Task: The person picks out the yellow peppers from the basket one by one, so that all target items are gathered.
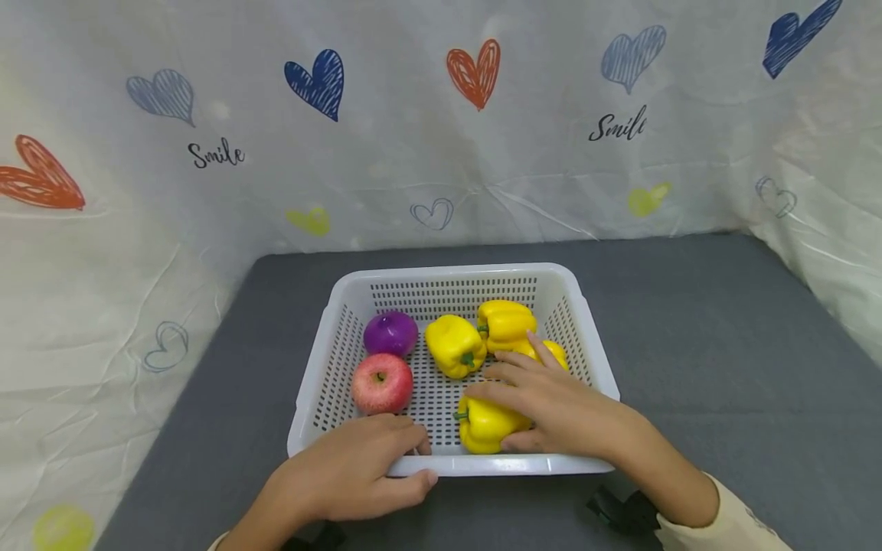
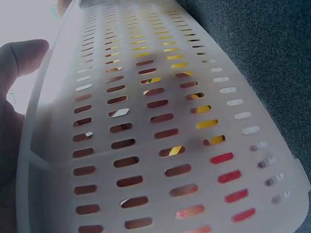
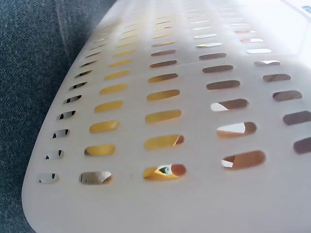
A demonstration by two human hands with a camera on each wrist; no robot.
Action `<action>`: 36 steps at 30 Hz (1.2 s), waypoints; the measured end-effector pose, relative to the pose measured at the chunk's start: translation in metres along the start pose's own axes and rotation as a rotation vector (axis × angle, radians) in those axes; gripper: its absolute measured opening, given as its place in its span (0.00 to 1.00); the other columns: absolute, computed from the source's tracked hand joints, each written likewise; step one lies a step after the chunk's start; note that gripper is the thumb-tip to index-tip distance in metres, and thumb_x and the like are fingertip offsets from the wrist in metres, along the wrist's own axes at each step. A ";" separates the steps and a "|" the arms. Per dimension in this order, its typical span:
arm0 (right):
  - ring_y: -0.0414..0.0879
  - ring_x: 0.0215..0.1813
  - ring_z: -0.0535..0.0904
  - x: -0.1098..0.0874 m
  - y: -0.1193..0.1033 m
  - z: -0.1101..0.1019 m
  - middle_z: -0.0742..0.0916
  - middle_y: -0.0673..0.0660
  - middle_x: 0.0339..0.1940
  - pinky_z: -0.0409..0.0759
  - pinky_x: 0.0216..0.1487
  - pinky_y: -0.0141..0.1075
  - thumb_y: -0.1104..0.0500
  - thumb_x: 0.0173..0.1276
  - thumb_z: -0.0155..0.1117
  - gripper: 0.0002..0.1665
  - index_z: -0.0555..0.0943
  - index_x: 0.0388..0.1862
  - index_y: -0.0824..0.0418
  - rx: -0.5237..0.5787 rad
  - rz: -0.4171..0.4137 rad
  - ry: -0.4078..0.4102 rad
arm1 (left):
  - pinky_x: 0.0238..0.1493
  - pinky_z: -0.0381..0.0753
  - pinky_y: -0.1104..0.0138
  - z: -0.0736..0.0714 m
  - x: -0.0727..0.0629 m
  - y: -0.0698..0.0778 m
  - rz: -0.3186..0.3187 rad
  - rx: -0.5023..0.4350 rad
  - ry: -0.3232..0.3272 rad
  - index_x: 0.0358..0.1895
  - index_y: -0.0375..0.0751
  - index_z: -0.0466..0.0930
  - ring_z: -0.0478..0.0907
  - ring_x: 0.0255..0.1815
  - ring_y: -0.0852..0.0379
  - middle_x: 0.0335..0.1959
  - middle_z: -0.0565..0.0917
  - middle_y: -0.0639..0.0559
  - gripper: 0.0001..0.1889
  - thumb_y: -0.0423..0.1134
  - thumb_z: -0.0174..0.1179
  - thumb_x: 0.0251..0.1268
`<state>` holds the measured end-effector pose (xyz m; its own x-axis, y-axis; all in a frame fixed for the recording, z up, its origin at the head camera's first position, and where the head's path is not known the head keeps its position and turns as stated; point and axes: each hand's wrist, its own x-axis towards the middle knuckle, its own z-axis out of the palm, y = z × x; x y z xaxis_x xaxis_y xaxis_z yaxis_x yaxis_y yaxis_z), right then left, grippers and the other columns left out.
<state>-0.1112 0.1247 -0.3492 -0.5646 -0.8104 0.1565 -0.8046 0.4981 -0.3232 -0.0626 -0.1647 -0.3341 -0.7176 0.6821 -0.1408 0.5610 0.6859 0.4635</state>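
Observation:
A white plastic basket (image 1: 314, 409) stands on the dark grey cloth. My left hand (image 1: 358, 467) grips its front rim, with the thumb outside and the fingers inside. Beyond those fingers sit a red apple (image 1: 382, 384) and a purple onion (image 1: 390, 334). Reaching into the right side, my right hand (image 1: 551, 405) spreads its fingers over the yellow bell peppers. Its thumb and index finger lie against the front bell pepper (image 1: 485, 425). Two more bell peppers (image 1: 455, 347) (image 1: 506, 323) lie behind, and another yellow pepper (image 1: 555, 353) is mostly hidden under the right hand.
Grey cloth (image 1: 710, 344) surrounds the basket. A white curtain (image 1: 386, 161) printed with hearts hangs behind and along both sides. In both wrist views, the slotted basket wall (image 2: 102, 160) (image 3: 194, 145) fills most of the picture, with fruit colours showing through its slots.

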 end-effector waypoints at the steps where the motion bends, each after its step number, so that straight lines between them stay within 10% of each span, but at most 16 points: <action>1: 0.52 0.70 0.68 0.000 0.000 0.000 0.78 0.47 0.62 0.38 0.71 0.67 0.46 0.59 0.77 0.38 0.74 0.68 0.46 0.009 0.003 0.001 | 0.42 0.76 0.68 0.000 0.000 0.000 0.001 0.004 0.001 0.38 0.57 0.78 0.72 0.35 0.68 0.34 0.75 0.70 0.13 0.59 0.52 0.69; 15: 0.42 0.65 0.69 -0.005 0.001 -0.013 0.76 0.43 0.61 0.47 0.73 0.61 0.53 0.60 0.72 0.34 0.73 0.66 0.44 0.110 0.021 0.073 | 0.39 0.74 0.70 -0.002 -0.001 0.000 0.026 0.014 0.018 0.36 0.58 0.77 0.71 0.34 0.68 0.32 0.73 0.70 0.12 0.59 0.53 0.69; 25: 0.40 0.59 0.72 -0.019 0.004 -0.044 0.75 0.43 0.63 0.75 0.60 0.41 0.59 0.59 0.74 0.36 0.69 0.65 0.51 0.258 0.041 0.132 | 0.38 0.73 0.71 -0.002 -0.002 0.000 0.024 0.002 0.010 0.36 0.59 0.76 0.71 0.34 0.68 0.31 0.73 0.70 0.11 0.59 0.53 0.70; 36: 0.46 0.63 0.73 -0.046 0.015 -0.077 0.76 0.50 0.67 0.67 0.64 0.28 0.66 0.55 0.74 0.42 0.68 0.67 0.51 0.190 0.091 0.251 | 0.37 0.72 0.71 -0.001 -0.003 -0.001 0.030 0.000 0.016 0.35 0.58 0.76 0.70 0.33 0.68 0.30 0.72 0.69 0.12 0.58 0.54 0.69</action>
<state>-0.1113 0.1933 -0.2889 -0.6796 -0.6519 0.3366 -0.7133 0.4799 -0.5108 -0.0614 -0.1670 -0.3333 -0.7067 0.6984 -0.1131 0.5826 0.6651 0.4671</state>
